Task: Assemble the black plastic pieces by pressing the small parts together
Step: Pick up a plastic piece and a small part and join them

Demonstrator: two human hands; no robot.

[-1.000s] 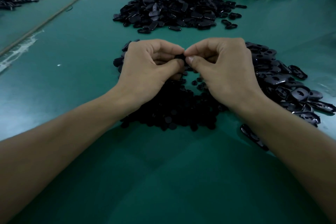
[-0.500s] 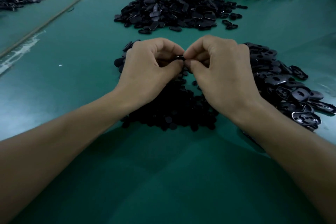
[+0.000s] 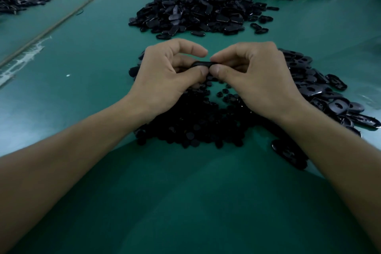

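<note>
Pinching a small, flat, oblong black plastic piece [image 3: 203,64] at mid-frame, the person's left hand [image 3: 162,76] and right hand [image 3: 255,76] each grip one end between thumb and curled fingers [image 3: 198,50]. Its long axis runs side to side across the picture, just above the heap of small round black plastic parts [image 3: 195,128] on the green tabletop [image 3: 185,202]. Both hands sit equally near, so I judge the press will come from both thumbs together.
</note>
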